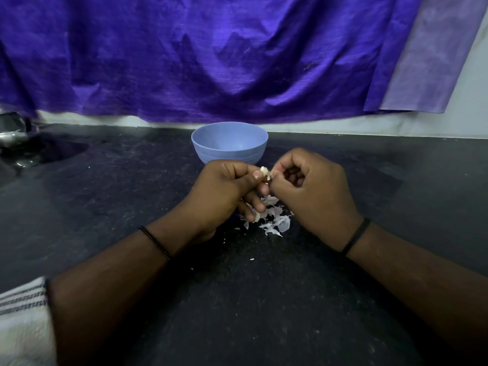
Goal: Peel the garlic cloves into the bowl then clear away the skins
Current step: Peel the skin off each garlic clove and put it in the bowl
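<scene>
A pale garlic clove (264, 172) sits between my two hands, just in front of the blue bowl (229, 141). My left hand (221, 192) pinches it between thumb and fingers. My right hand (311, 192) has its fingers curled, with thumb and fingertip pinching at the clove's skin. Below the hands a small heap of white garlic skins (274, 219) lies on the dark counter (132, 196). Another pale clove piece (256, 217) shows under my left fingers. The bowl's inside is hidden from this angle.
A purple cloth (211, 56) hangs over the wall behind the counter. A shiny steel vessel (12, 129) stands at the far left. A striped white cloth (23, 320) lies at the lower left. Small skin flecks (251, 259) dot the counter near me.
</scene>
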`<state>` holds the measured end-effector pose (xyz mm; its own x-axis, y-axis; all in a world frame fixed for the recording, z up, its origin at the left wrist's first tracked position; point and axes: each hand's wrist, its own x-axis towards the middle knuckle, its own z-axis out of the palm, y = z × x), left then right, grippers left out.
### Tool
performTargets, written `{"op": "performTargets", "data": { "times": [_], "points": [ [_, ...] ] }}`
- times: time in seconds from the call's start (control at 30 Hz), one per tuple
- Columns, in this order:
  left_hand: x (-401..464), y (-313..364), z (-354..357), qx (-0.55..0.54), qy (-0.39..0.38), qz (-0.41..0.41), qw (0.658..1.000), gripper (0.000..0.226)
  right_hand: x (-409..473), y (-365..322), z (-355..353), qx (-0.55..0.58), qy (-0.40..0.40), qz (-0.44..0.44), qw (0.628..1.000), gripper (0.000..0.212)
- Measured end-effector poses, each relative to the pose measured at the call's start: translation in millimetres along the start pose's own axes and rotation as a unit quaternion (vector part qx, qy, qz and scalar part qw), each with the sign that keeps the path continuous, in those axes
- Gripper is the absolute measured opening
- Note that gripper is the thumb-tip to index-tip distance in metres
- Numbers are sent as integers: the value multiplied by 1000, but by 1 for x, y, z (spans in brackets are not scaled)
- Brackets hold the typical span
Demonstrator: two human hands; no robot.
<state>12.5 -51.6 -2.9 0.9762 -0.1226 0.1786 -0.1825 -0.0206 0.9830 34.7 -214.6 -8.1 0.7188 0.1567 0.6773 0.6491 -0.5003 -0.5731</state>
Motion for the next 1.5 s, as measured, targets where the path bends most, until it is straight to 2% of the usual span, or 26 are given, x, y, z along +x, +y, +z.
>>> {"op": "performTargets", "data": {
  "times": [0.2, 0.47, 0.53, 0.63, 1.03, 1.3, 1.5],
  "points": [
    [1, -2, -3, -29, -2, -23, 999, 18, 2, 3, 0, 7, 28, 27, 999, 6],
    [2, 1, -4, -51, 16, -27, 998, 20, 0, 3, -3, -16, 11, -9, 1000, 19],
    [1, 1, -3, -45, 26, -22, 998, 18, 0, 4, -2, -19, 9, -13, 1000, 16],
    [1, 1, -2, -27, 31, -13, 999, 18, 0, 4, 1, 1, 0, -9, 1000, 4],
    [0, -2, -2, 105, 42, 39, 993, 14, -1, -1, 1, 27, 1, 12, 1000, 4],
    [-2, -3, 0, 174, 53, 77, 980, 15, -1, 0, 2, -19, 1, -29, 999, 1],
    [-2, -6, 1, 189, 73, 92, 975, 17, 2, 2, 3, -31, -7, -56, 998, 9]
  ]
}}
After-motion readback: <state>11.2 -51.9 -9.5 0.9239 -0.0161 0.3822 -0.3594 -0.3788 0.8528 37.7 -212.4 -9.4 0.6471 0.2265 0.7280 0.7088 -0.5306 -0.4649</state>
